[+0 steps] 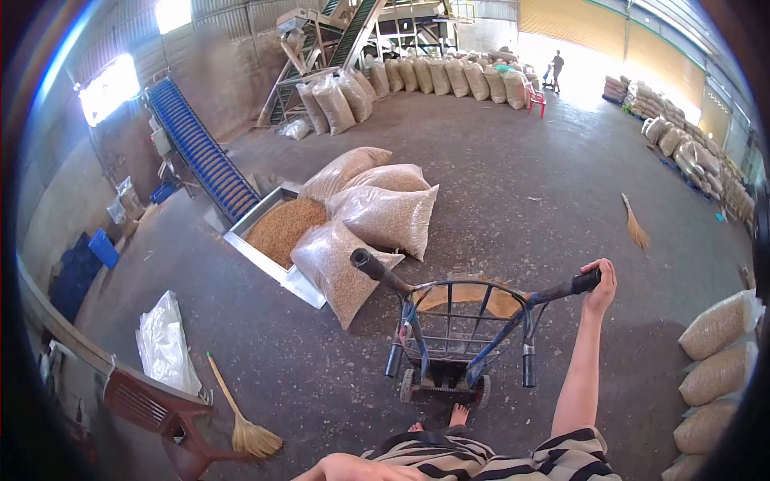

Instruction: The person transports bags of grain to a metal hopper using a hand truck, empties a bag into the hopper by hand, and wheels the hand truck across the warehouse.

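The floor (513, 184) of the warehouse spreads wide and grey, with sacks lined along the far wall (449, 76) and stacked down the right side (682, 148). A blue conveyor (200, 152) slopes down on the left to a metal hopper (273, 252) filled with brown grain. Four full sacks (377, 212) lie in a pile just beside and partly against the hopper, the nearest one (333, 268) leaning toward the cart.

The hand truck (457, 337) stands upright in front of the person, its wheels on the floor near a bare foot (458, 415), its frame carrying nothing. The right hand (600, 287) is closed around the right handle grip (584, 281), fingers wrapped over it. The left handle (369, 264) sticks up free, touching no hand, close to the nearest sack. The left hand itself is not visible; only a bit of arm (353, 467) shows at the bottom edge, so its grip cannot be told.

Judging by this, the truck has been brought up near the pile but no sack is loaded yet, and all four sacks remain on the floor by the hopper.

Smaller things: a red chair (160, 413) at lower left, a crumpled plastic bag (164, 345) near it, one broom (241, 417) lying beside the chair, another broom (635, 224) out on the floor to the right. A person (557, 68) stands far off in the bright doorway.
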